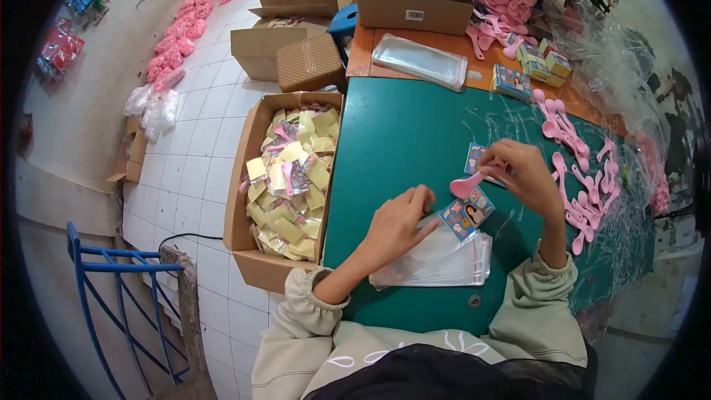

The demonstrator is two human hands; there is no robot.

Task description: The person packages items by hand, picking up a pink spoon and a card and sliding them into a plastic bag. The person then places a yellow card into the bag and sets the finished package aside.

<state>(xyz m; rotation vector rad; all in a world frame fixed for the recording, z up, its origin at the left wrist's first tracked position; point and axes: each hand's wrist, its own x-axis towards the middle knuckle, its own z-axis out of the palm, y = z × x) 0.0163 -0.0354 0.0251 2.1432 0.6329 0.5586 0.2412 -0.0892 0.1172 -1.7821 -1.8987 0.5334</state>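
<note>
My right hand (pixel 516 170) pinches the handle of a pink plastic spoon (pixel 464 187), its bowl pointing left. Just below the spoon, a blue printed card (pixel 466 214) with a picture on it lies at the upper end of a stack of clear plastic bags (pixel 437 263). Over the left side of these bags rests my left hand (pixel 396 224), its thumb stretched toward the card and apart from the curled fingers. Another blue card stack (pixel 476 157) lies partly hidden behind my right hand.
Several pink spoons (pixel 566 133) lie along the table's right side, near crumpled clear plastic (pixel 615 67). A carton (pixel 238 233) of filled packets stands left of the green table (pixel 400 133). More clear bags (pixel 421 61) and small boxes (pixel 512 81) sit at the far end.
</note>
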